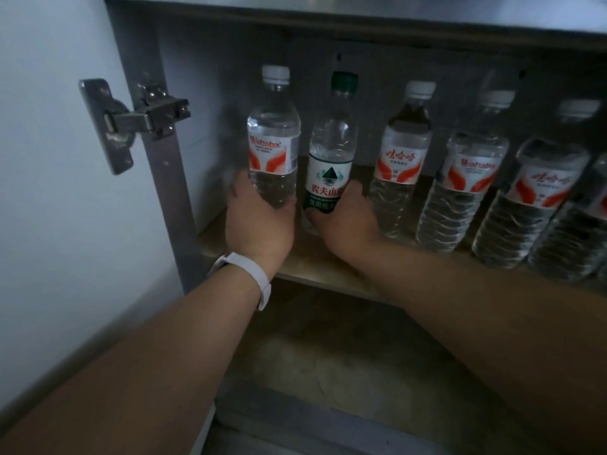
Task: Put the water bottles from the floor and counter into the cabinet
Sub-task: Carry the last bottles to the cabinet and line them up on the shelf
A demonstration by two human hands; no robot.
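Both my hands reach into the open cabinet over its wooden shelf (pixel 328 270). My left hand (pixel 259 224) grips the lower part of a clear, white-capped bottle with a red-and-white label (pixel 274 139), held upright at the shelf's left end. Right beside it, my right hand (pixel 348 221) grips the base of a green-capped bottle with a green-and-white label (pixel 331 149), also upright. Whether either base touches the shelf is hidden by my hands. To the right, a row of red-labelled bottles stands on the shelf: one (pixel 399 159), another (pixel 466 178), a third (pixel 532 195).
The white cabinet door (pixel 49 159) stands open at left, with a metal hinge (pixel 131 123) on the cabinet's side wall. A lower compartment (pixel 328 356) lies dark below the shelf. More bottles crowd the shelf's far right edge (pixel 588 231).
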